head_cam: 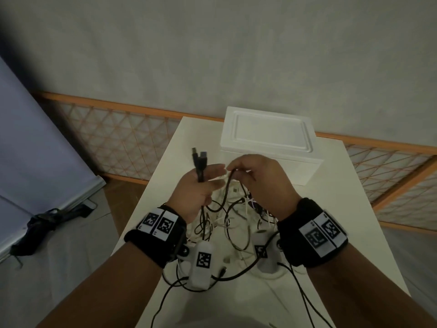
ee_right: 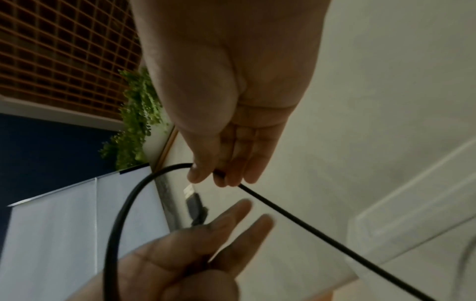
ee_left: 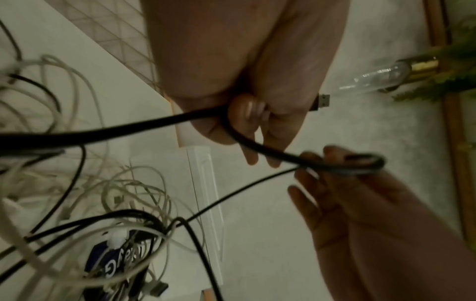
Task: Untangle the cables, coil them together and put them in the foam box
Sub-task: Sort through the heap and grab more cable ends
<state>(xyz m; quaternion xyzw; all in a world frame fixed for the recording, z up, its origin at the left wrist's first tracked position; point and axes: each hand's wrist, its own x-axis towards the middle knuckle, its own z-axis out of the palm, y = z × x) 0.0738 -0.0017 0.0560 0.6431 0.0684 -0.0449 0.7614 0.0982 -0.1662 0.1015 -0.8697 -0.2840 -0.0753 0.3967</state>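
A tangle of white and black cables (head_cam: pixel 236 223) lies on the white table (head_cam: pixel 354 209), under both hands. My left hand (head_cam: pixel 201 185) holds a black cable (ee_left: pixel 144 126) against the palm with the thumb, and two black plugs (head_cam: pixel 199 157) stick up above its fingers. One USB plug (ee_left: pixel 323 100) shows past the palm. My right hand (head_cam: pixel 253 176) pinches a bend of the same black cable (ee_right: pixel 309 224) between thumb and fingertips (ee_right: pixel 198 175), close to the left fingertips. The white foam box (head_cam: pixel 267 143) stands just behind the hands with its lid on.
A blue packet (ee_left: pixel 113 264) sits inside the tangle. White tagged devices (head_cam: pixel 203 259) hang below both wrists over the near table. A wooden lattice rail (head_cam: pixel 118 138) runs behind the table. A dark bundle (head_cam: pixel 35 228) lies on the floor at left.
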